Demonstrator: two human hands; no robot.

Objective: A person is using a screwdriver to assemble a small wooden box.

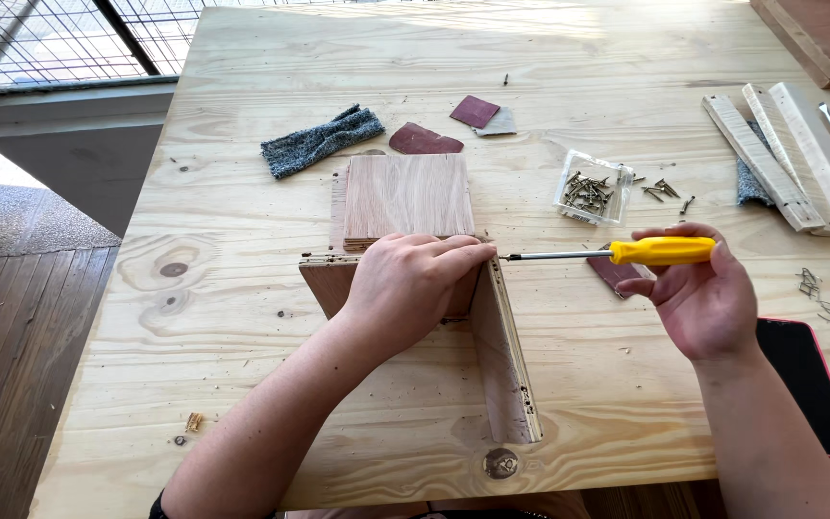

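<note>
The left hand (405, 281) lies on top of the wooden boards (415, 250) in the middle of the table (242, 211). Its fingers are close together and press down on the corner where two boards meet. One board stands on its edge and runs toward the person. A flat board lies just behind the hand. The right hand (698, 293) holds a screwdriver (617, 253) with a yellow handle. The fingers are wrapped around the handle. The screwdriver lies sideways, and its metal tip touches the side of the standing board, right by the left hand's fingertips. A small clear box of screws (593, 187) sits near the right hand, with loose screws (663, 189) beside it. A grey cloth (322, 140) and dark red sandpaper pieces (439, 130) lie farther back. Pale wood strips (790, 154) lie at the right. A dark tablet (804, 380) lies by the right wrist.
</note>
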